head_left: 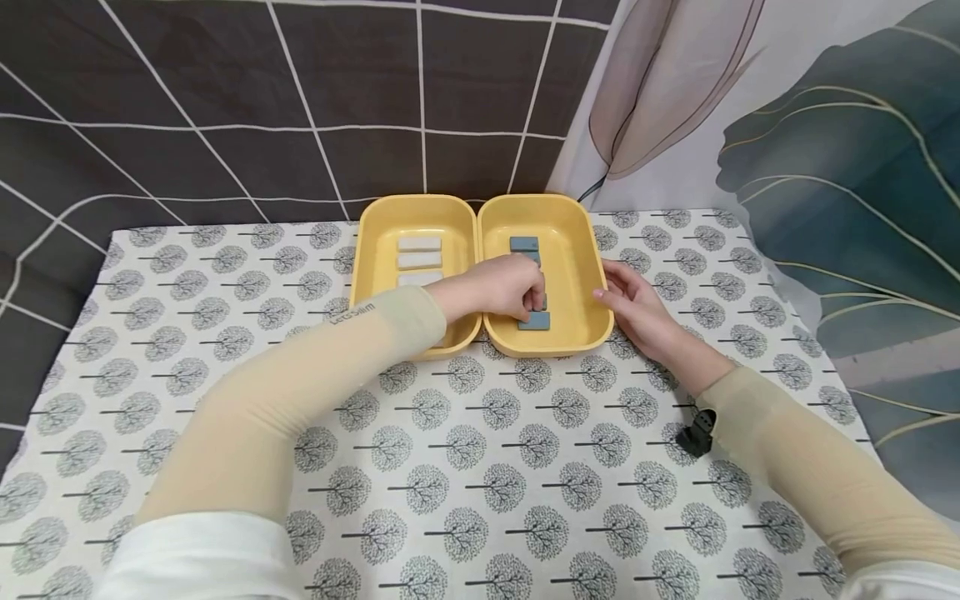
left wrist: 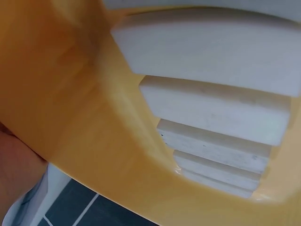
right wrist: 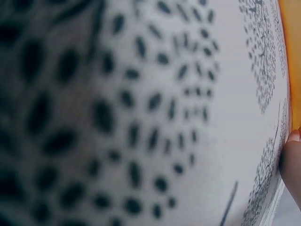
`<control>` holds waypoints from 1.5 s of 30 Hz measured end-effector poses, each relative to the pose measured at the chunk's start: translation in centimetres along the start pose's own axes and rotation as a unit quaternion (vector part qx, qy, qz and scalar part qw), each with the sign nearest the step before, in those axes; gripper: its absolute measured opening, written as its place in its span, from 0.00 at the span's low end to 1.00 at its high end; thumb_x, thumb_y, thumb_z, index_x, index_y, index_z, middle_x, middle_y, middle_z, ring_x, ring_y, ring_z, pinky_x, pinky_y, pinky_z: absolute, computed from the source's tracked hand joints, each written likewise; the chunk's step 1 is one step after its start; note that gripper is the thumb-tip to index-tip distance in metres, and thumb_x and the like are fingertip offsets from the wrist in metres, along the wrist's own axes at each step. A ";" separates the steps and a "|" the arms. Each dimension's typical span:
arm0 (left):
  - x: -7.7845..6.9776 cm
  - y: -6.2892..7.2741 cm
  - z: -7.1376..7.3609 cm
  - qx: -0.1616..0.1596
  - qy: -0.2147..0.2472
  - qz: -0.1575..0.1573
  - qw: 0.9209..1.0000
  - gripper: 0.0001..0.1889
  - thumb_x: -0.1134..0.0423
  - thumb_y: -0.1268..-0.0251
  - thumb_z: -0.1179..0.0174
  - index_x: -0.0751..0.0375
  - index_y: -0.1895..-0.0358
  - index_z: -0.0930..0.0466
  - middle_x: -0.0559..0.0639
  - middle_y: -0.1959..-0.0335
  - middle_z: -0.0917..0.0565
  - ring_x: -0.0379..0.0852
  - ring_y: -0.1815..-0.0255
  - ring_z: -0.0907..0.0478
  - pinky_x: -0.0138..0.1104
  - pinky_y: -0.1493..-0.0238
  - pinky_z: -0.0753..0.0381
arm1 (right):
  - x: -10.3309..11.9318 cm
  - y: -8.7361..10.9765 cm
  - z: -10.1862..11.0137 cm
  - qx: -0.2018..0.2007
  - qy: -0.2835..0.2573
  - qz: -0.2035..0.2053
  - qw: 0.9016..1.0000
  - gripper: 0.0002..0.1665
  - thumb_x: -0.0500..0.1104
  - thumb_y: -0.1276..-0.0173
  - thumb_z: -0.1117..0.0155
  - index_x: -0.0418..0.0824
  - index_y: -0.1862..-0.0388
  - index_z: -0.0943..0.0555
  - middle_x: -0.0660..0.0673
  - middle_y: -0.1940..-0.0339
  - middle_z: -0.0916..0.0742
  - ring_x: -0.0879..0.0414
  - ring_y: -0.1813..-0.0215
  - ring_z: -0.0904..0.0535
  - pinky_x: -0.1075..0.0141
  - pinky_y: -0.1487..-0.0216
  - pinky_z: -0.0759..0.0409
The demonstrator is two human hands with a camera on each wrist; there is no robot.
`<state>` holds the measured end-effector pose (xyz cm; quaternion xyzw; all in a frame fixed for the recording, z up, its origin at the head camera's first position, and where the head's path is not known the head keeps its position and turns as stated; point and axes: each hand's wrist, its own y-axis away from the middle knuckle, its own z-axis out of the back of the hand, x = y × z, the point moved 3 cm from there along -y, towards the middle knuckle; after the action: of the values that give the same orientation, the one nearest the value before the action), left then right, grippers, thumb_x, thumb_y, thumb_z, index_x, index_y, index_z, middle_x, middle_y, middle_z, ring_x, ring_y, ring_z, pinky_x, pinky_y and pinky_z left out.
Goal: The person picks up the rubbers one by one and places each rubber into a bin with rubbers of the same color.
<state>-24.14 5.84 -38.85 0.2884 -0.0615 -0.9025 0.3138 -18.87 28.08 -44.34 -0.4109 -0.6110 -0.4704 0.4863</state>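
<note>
Two yellow trays stand side by side, the left tray point(head_left: 365, 250) and the right tray point(head_left: 588, 242). My left hand point(head_left: 504, 287) reaches across into the right tray. Its bent fingertips are down among blue-grey blocks and pinch one block point(head_left: 544, 302), mostly hidden by the fingers. Another blue-grey block point(head_left: 534, 322) lies just in front, and one more point(head_left: 524, 243) behind. My right hand point(head_left: 641, 310) grips the right tray's outer wall, thumb at the rim. White blocks point(head_left: 419, 261) lie in a row in the left tray, seen close in the left wrist view point(left wrist: 216, 108).
A tree-print cloth point(head_left: 465, 450) covers the table under the trays. Behind stands a dark wall covering with white grid lines point(head_left: 367, 83). A patterned curtain point(head_left: 847, 167) hangs at the right. A small black device point(head_left: 697, 433) sits at my right wrist.
</note>
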 end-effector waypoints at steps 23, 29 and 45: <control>0.1 0.1 0.1 -0.002 0.007 -0.005 1.000 0.09 0.69 0.34 0.27 0.59 0.53 0.09 0.51 0.56 0.09 0.43 0.52 0.14 0.30 0.43 0.14 | 0.4 0.0 -0.2 -0.005 0.015 -0.012 1.000 0.39 0.30 0.22 0.45 0.28 0.17 0.46 0.55 0.38 0.21 0.64 0.37 0.22 0.77 0.33 0.19; 0.0 0.1 0.2 -0.009 0.002 -0.009 1.000 0.09 0.70 0.35 0.28 0.59 0.53 0.09 0.50 0.56 0.09 0.43 0.53 0.14 0.30 0.44 0.14 | 0.5 0.1 -0.3 -0.005 0.015 -0.009 1.000 0.39 0.30 0.22 0.46 0.28 0.17 0.46 0.56 0.38 0.21 0.64 0.37 0.22 0.78 0.33 0.19; -0.1 0.3 0.3 -0.008 0.016 -0.011 1.000 0.09 0.71 0.34 0.28 0.60 0.53 0.09 0.52 0.57 0.09 0.44 0.53 0.14 0.31 0.44 0.14 | 0.2 0.1 -0.1 -0.008 0.012 -0.015 1.000 0.39 0.29 0.22 0.46 0.29 0.16 0.46 0.57 0.38 0.20 0.65 0.37 0.21 0.78 0.33 0.19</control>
<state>-24.06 5.63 -38.45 0.3011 -0.0462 -0.9018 0.3066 -18.80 28.00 -44.07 -0.4000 -0.6077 -0.4877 0.4826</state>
